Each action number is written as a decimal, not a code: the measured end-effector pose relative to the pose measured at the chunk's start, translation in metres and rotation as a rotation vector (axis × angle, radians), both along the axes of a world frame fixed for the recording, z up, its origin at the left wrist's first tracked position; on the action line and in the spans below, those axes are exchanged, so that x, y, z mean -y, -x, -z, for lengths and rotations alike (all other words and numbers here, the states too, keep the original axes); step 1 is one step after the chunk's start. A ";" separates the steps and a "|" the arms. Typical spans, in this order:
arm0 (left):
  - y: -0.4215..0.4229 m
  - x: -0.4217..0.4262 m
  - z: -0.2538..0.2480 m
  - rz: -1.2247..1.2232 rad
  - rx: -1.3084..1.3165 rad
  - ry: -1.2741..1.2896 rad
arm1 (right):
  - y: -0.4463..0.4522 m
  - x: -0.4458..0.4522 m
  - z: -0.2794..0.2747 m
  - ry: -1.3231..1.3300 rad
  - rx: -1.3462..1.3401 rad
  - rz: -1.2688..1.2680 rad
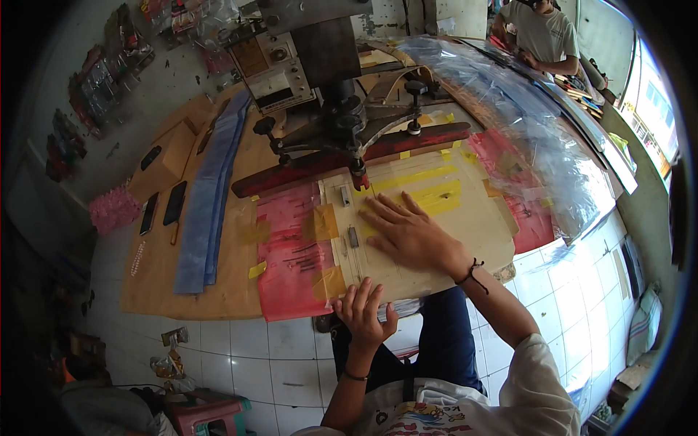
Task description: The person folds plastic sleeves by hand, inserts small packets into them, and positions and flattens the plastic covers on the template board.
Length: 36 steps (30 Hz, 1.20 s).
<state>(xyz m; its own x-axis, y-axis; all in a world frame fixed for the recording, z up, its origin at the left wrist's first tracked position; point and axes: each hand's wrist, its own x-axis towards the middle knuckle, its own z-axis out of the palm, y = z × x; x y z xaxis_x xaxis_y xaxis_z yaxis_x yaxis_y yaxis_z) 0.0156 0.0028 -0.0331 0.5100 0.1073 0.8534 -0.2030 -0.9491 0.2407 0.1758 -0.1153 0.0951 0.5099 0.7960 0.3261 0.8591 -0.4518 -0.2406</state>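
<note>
My right hand (416, 236) lies flat, fingers stretched forward, on a cream board (476, 218) with yellow tape strips (436, 198). At the board's front edge is my left hand (363, 314), fingers spread and holding nothing. Two small metal blocks, a rear one (345, 196) and a front one (353, 237), sit on the board left of my right hand. Beyond the fingers hangs a machine head with a red-tipped spindle (359, 178) and a long dark red bar (291, 174). Red sheeting (291, 251) is taped along the board's left side.
Blue plastic strips (207, 196), a phone (174, 202) and a cardboard box (166, 156) lie on the left. Clear plastic sheets (509, 94) cover the right rear. A control box (273, 69) stands behind. Another person (542, 36) is at the far right; a stool (211, 414) stands lower left.
</note>
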 end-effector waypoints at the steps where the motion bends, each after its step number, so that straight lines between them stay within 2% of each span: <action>1: 0.001 -0.001 -0.001 -0.008 -0.015 -0.014 | 0.000 0.000 -0.001 -0.001 0.002 0.016; 6: 0.008 -0.005 -0.005 -0.002 -0.093 -0.037 | 0.005 0.005 0.000 0.016 0.026 0.103; 12: 0.017 -0.005 -0.019 0.142 -0.141 0.106 | 0.057 0.032 -0.008 0.027 0.044 0.087; 15: 0.016 -0.006 -0.020 0.100 -0.146 -0.001 | 0.076 0.045 -0.030 0.054 -0.059 0.000; 18: 0.015 -0.006 -0.017 0.119 -0.118 0.034 | 0.048 0.043 -0.053 0.075 -0.294 0.095; 21: 0.013 -0.005 -0.018 0.131 -0.090 0.065 | -0.007 0.028 -0.026 -0.168 -0.084 0.177; 24: 0.016 -0.006 -0.020 0.132 -0.113 0.059 | -0.033 0.013 -0.005 -0.127 0.093 0.125; 32: 0.015 0.000 -0.018 0.085 -0.111 0.078 | -0.037 0.012 -0.011 -0.112 -0.146 0.126; 36: 0.021 0.007 -0.049 0.049 -0.168 0.061 | -0.038 0.015 -0.008 -0.181 -0.129 0.081</action>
